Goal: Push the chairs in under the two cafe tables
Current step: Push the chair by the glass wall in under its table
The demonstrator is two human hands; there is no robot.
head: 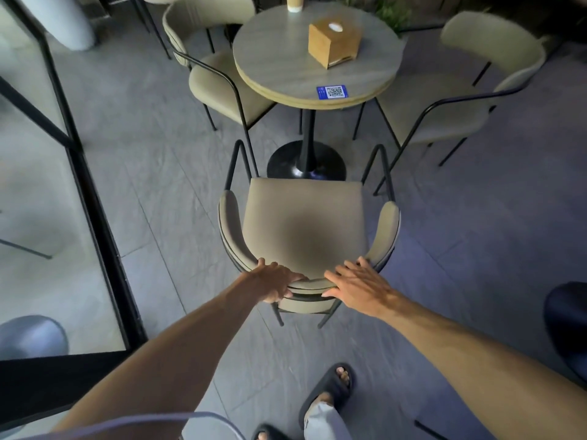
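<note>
Here the left hand [275,282] grips the chair [305,217] back on grey tile; right hand [359,285] lies flat, open.

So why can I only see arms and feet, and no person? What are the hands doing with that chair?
There is just one picture, taken by a camera worn on the person's head, looking down. That is why you see only their arms and sandalled feet. The left hand grips the curved top of the near chair's backrest. The right hand lies flatter on the same backrest. The chair's seat has not gone under the round table yet, so it probably gets pushed forward next. On the table stand a wooden tissue box, a blue sticker with a square code, and the bottom of a cup at the far edge. Two more chairs sit at the table's sides.
</note>
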